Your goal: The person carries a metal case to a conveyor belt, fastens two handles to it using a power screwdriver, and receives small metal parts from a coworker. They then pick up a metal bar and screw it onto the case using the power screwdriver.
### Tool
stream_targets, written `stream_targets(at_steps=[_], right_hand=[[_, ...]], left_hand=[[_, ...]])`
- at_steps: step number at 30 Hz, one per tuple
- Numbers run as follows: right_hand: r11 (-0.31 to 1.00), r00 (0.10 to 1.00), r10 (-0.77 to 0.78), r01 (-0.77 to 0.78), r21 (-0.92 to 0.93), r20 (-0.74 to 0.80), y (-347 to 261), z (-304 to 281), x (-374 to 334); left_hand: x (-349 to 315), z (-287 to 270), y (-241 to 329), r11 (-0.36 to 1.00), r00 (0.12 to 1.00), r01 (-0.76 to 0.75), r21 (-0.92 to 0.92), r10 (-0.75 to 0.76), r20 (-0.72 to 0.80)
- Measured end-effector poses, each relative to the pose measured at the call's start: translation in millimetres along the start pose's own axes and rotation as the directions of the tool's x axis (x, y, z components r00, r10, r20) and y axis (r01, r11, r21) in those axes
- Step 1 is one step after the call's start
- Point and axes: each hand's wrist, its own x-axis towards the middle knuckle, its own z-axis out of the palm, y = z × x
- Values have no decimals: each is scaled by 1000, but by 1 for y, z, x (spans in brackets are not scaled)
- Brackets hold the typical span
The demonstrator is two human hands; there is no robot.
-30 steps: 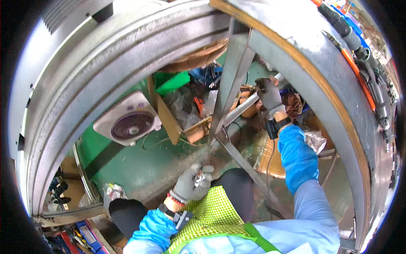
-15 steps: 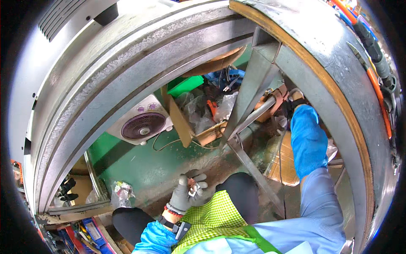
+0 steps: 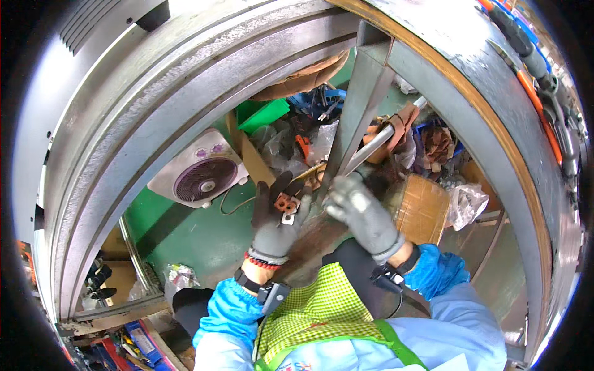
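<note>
Holding a small copper-coloured part (image 3: 283, 203) in my left hand (image 3: 275, 231). Palm up, fingers spread around it, not clamped.

– One piece?

– Can't tell. Holes in the copper face, plus a pale square bit (image 3: 288, 218) on the wrist side. Could be joined, could be loose.

– Right hand?

– My right hand (image 3: 365, 216) is off to the right, apart from the left, not touching the part. Blurred; can't tell how closed the fingers are or if anything's in them.

– How does it handle?

– My read: metal, so stiff, light at that size, hard to break. Flat faces may slip against the gloves (image 3: 378, 234); could slide off if I tilt the palm.

– Grip where?

– Opposite outer edges, thumb and forefinger, clear of the holes. Palm underneath in case the pale bit is loose.

– What's around?

– Fan (image 3: 207, 176) beyond my left hand, to its left. Metal tube (image 3: 371, 150) with a brown wrap (image 3: 403, 123) beyond my right. Carton (image 3: 422, 209) just right of my right hand.
</note>
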Motion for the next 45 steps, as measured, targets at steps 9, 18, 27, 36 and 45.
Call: stream_targets(at_steps=[9,18,27,36,45], right_hand=[[637,986,-164,112,-763,7,64,64,-10],[584,995,-84,96,-806,57,88,64,-20],[969,959,243,-248,17,145,85,79,-4],[736,957,248,-85,672,-151,2,1,26],[596,965,-105,253,-762,239,47,42,-31]], left_hand=[[-37,22,4,434,835,-540,721,382,396],[-41,15,2,278,770,-590,758,475,425],[-33,-15,31,158,736,-445,881,626,260],[-16,-63,27,973,977,-40,226,86,-197],[-30,37,0,948,984,-178,264,174,39]])
